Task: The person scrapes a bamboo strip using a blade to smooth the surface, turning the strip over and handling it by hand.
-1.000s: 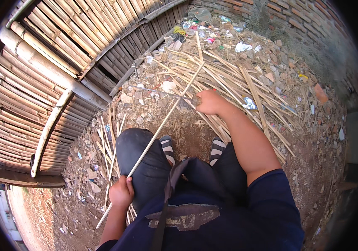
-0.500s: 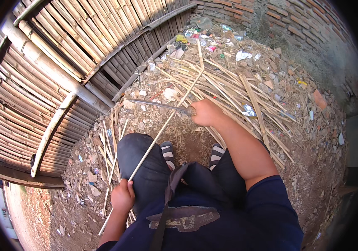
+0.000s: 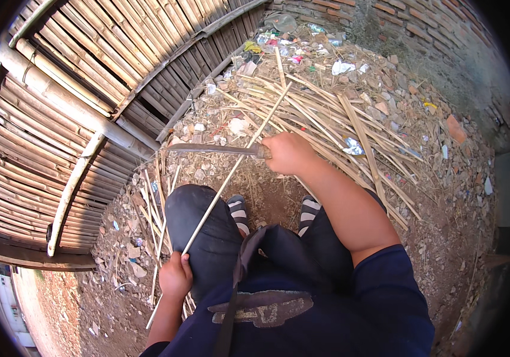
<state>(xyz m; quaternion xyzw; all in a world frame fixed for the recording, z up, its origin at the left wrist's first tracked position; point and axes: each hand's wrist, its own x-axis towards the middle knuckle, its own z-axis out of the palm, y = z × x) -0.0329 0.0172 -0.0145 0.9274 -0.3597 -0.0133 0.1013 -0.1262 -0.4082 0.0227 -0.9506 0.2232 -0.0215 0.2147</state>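
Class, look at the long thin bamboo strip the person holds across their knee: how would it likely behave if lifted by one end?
The bamboo strip looks very slender for its length, so it would probably flex and droop. It seems light: the left hand grips it alone near one end. Its flat, split look suggests it would not roll.

My bamboo strip (image 3: 231, 172) is pale yellow, my knife blade (image 3: 213, 149) grey, my sandals (image 3: 238, 209) striped black and white, my trousers (image 3: 207, 238) dark blue.
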